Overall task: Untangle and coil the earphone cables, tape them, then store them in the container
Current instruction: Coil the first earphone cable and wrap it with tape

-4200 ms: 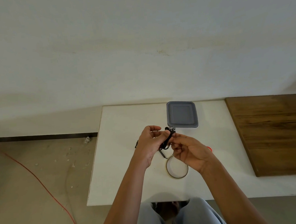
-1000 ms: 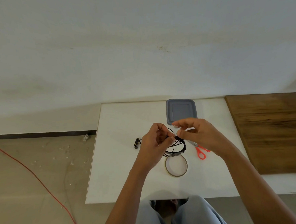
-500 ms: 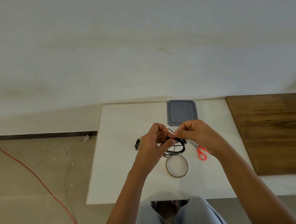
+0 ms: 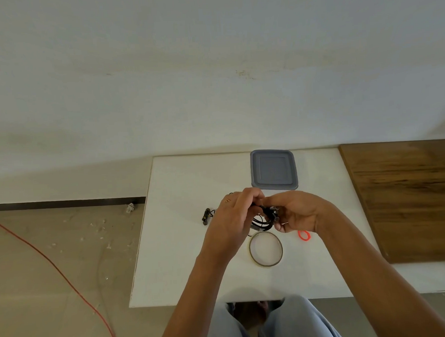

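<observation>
- A loose bundle of black earphone cables (image 4: 263, 219) is held just above a white table (image 4: 181, 247), between two hands at the centre of the view.
- The cables look thin, light and limp. They will likely spring out of their loops if released, and the bare strands may slip through the fingers.
- The best hold is probably a pinch where the loops cross, so the whole coil is trapped at one point (pulling on a single strand could tighten a knot or strain the thin wire).
- The left hand (image 4: 234, 216) has its fingers curled and pinches the top of the bundle.
- The right hand (image 4: 298, 212) is curled round the bundle's right side, fingertips tucked under. Exactly which strands it grips cannot be made out.
- A small black piece (image 4: 206, 217) with a thin lead lies on the table just left of the left hand. Whether it belongs to the same cables is unclear.
- A thin tape roll (image 4: 266, 265) lies flat just in front of the hands.
- An orange handle of a pair of scissors (image 4: 304, 235) shows below the right wrist.
- A square container (image 4: 273, 169) with its grey lid on sits just beyond the hands.
- A dark wooden surface (image 4: 411, 197) adjoins the table on the right.
</observation>
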